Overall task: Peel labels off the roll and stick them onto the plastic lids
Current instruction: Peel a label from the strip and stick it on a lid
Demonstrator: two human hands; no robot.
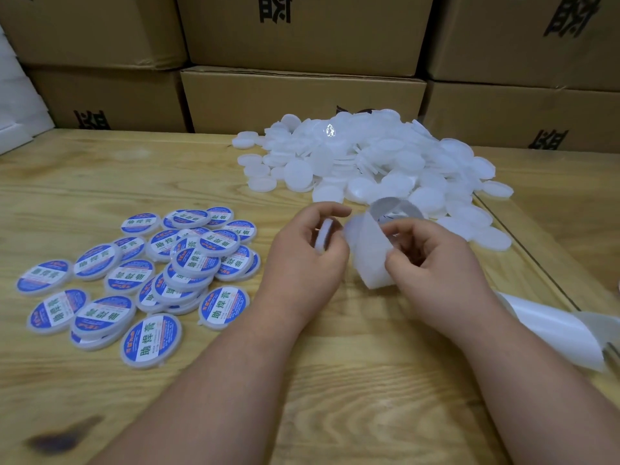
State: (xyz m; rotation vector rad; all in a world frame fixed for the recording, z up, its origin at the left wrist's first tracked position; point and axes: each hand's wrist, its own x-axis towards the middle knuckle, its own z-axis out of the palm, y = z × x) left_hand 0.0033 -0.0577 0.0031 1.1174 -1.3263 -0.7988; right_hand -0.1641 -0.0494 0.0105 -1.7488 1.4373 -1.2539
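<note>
**Two hands at work over a label strip on a wooden table**

Nearest to us, two bare forearms reached forward from the bottom edge across a pale, grained wooden table [100, 182]. A dark stain [57, 439] marked the wood near the lower left corner.

At the centre, we saw the left hand [302, 260] with its fingers curled around a plain white round plastic lid [324, 237], held on edge between thumb and fingers. Just beside it, the right hand [432, 263] had its fingers bent and pinched on a translucent white strip of label backing paper [369, 250], which looped up between the two hands. We could not tell whether a label was on the fingertips. More of that strip [550, 327] trailed off past the right forearm toward the right edge.

To the left of the hands lay a loose spread of finished lids with blue and white oval labels [147, 280], some overlapping, all resting on the table.

Beyond the hands, toward the back right, a large heap of unlabelled white plastic lids [369, 156] sat on the wood, well apart from the labelled group.

Farthest away, stacked brown cardboard boxes [302, 99] with black printed characters formed a wall behind the table.
</note>
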